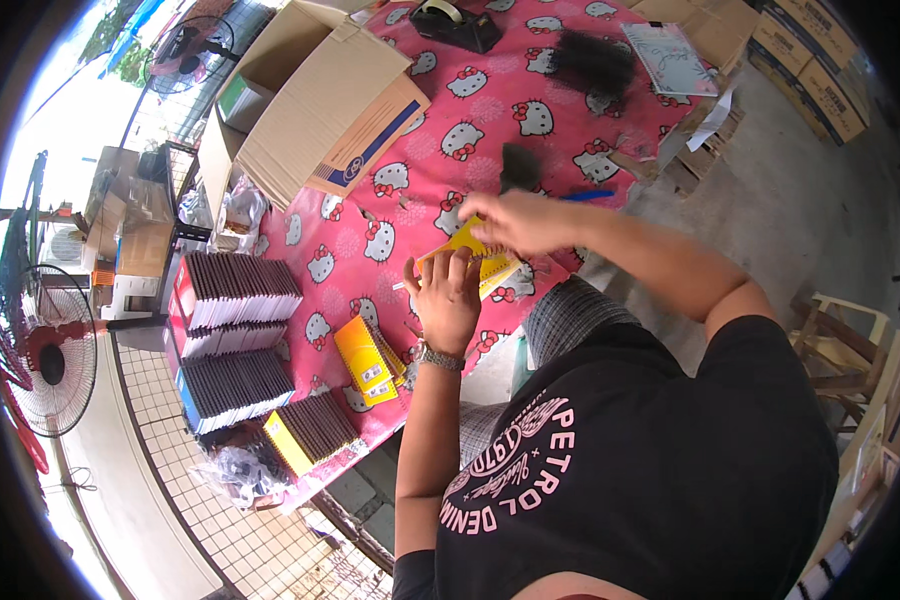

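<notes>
A yellow spiral-bound notebook [465, 238] lies at the near edge of the table, under both my hands. My left hand [448, 305], with a watch on the wrist, has its fingers bent down over the notebook's near left part and grips it. A thin white tip [399, 286] shows beside those fingers; what it belongs to is hidden. My right hand [520, 222] is over the notebook's upper right part beside the black spiral. Its fingers point left and are slightly blurred, so their grip is unclear. Left of my left wrist lies a small pile of yellow notebooks [367, 360].
Stacks of spiral notebooks [235, 290] line the table's left edge. An open cardboard box [320, 110] stands at the back left. A tape dispenser [457, 24], a black bristly bundle [590, 70], a dark piece [519, 168] and a blue pen-like stick [590, 195] lie on the pink tablecloth [490, 125].
</notes>
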Action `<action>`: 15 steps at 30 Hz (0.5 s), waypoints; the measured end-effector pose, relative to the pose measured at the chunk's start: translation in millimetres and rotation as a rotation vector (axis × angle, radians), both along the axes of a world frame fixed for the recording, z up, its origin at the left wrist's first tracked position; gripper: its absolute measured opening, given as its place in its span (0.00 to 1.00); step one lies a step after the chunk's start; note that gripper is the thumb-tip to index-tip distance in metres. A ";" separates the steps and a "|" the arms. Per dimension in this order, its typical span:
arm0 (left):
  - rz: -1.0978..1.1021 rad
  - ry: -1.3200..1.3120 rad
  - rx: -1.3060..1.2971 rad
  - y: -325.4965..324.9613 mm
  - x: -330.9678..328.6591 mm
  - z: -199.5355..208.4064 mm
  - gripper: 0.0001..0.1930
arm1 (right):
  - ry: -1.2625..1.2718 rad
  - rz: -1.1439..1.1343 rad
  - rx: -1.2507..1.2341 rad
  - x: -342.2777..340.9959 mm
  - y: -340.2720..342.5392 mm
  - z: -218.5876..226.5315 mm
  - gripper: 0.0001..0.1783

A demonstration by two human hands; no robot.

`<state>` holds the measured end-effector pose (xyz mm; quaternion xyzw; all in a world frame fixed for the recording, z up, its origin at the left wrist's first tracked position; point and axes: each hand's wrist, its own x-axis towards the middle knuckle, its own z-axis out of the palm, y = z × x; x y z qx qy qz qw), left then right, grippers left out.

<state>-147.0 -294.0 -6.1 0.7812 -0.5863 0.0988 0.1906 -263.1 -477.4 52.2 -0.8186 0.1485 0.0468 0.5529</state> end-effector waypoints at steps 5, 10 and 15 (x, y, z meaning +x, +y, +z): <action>0.048 -0.129 0.041 -7.2 -6.4 7.2 0.10 | -0.305 0.045 -1.030 14.8 -101.8 -114.8 0.27; 0.149 0.044 0.005 10.5 8.4 -6.9 0.17 | -0.254 0.264 0.033 31.4 -72.7 -75.4 0.24; 0.068 0.049 -0.034 -3.0 0.3 2.1 0.16 | -0.052 0.370 -0.116 28.1 -55.3 -58.1 0.26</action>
